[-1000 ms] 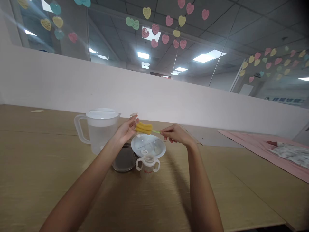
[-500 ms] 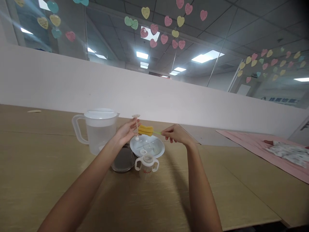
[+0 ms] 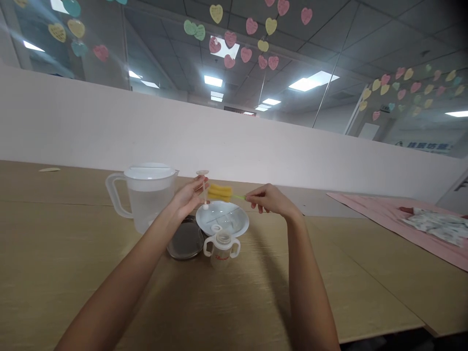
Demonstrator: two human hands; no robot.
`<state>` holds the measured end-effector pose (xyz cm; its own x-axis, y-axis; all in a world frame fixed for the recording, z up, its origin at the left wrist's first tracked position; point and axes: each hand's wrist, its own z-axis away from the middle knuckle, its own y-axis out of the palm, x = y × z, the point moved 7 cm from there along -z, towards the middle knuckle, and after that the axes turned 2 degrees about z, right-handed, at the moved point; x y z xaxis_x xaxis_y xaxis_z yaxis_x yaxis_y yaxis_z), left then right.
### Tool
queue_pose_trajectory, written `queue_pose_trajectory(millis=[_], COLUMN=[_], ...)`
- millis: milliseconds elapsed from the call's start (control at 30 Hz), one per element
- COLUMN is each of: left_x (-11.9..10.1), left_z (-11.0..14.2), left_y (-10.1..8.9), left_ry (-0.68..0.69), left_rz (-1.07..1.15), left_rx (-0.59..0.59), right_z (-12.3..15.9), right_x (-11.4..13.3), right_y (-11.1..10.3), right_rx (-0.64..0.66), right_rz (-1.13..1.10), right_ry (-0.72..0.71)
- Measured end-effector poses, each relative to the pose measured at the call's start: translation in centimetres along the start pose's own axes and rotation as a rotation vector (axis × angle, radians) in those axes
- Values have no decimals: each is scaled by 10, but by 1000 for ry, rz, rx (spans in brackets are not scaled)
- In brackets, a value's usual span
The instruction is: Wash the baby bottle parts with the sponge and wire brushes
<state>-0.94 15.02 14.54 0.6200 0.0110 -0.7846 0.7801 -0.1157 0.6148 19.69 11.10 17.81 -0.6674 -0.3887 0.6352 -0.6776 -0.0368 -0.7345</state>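
Upright in the fingers of my left hand [image 3: 188,197] is a straw nipple [image 3: 205,191], with a clear disc on top and a small white weight at its lower end. My right hand [image 3: 269,198] pinches the thin green handle of a yellow sponge brush [image 3: 220,192], whose head lies against or just beside the straw. Below both hands stands a white bowl [image 3: 239,225] with water in it. In front of the bowl is an open baby bottle [image 3: 222,251] with two white handles. A white ring [image 3: 216,229] shows at the bowl's near rim.
A lidded plastic pitcher [image 3: 146,192] stands left of the bowl. Beside the bottle lies a dark round metal tray [image 3: 185,241], partly behind my left forearm. At right, a pink cloth [image 3: 365,209] carries patterned fabric [image 3: 435,226]. A low white wall [image 3: 234,146] bounds the wooden table.
The sponge brush head has shifted slightly and is a little blurred beside the straw. Both hands keep their holds; the whole view has moved slightly.
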Motion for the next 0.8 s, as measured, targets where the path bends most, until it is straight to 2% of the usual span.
queue_pose_trajectory(millis=[67, 200, 267, 433, 467, 533, 667, 733, 800], left_x=[0, -3, -5, -4, -3, -1, -5, -6, -8], left_z=[0, 1, 1, 2, 2, 2, 3, 4, 5], left_y=[3, -1, -1, 6, 7, 7, 2, 2, 2], left_ry=[-12, 1, 8, 10, 0, -9, 8, 1, 9], left_rz=[-5, 24, 18, 2, 4, 19, 33, 13, -1], left_rx=[28, -63, -60, 39, 51, 31, -53, -44, -25], right_z=[0, 3, 4, 0, 0, -1, 5, 7, 7], right_x=[6, 6, 3, 11, 13, 17, 12, 8, 6], right_y=[-1, 16, 17, -2, -3, 4, 22, 20, 12], right_rx=[-38, 169, 194, -82, -105, -37, 232, 241, 166], right_rz=[-37, 47, 82, -9, -17, -5, 69, 95, 81], right_ry=[-35, -11, 13, -42, -51, -57, -14, 4, 8])
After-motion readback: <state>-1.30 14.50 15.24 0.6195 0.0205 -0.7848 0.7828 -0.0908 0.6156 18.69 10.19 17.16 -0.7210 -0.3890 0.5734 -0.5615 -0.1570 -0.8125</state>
